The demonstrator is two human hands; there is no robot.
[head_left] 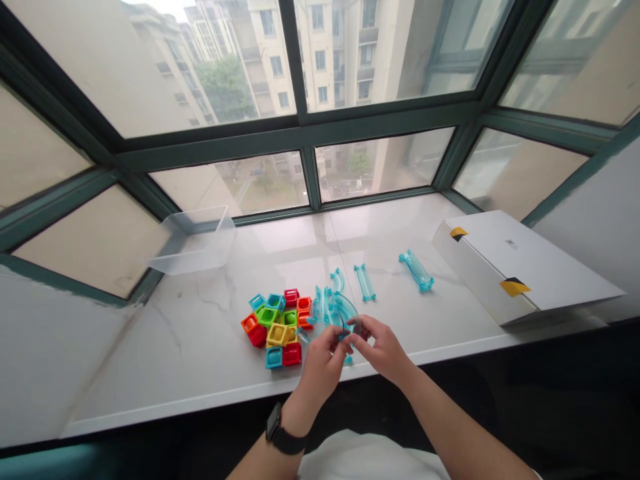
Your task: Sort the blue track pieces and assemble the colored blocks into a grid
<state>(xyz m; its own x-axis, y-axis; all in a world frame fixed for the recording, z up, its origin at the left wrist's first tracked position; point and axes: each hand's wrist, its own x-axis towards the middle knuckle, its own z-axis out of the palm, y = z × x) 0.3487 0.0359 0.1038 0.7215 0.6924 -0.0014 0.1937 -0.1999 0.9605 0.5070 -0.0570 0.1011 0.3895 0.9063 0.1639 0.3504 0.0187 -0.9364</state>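
Both hands meet near the front edge of the white sill, fingers bent around a clear blue curved track piece (351, 323). My left hand (324, 357), with a black watch on its wrist, is closed on the piece's near end. My right hand (379, 347) pinches it from the other side. Just beyond them lies a pile of clear blue track pieces (325, 303), partly hidden by the fingers. To the left sits a cluster of coloured hollow blocks (277, 327) in red, yellow, green and blue. A straight blue track (365, 283) lies a little beyond the hands.
Farther right rests a stack of blue tracks (417, 271). A large white box (520, 260) with yellow-black tape stands at the right. At the back left is a clear plastic bin (200, 243). Green-framed windows (310, 137) border the white sill (200, 353).
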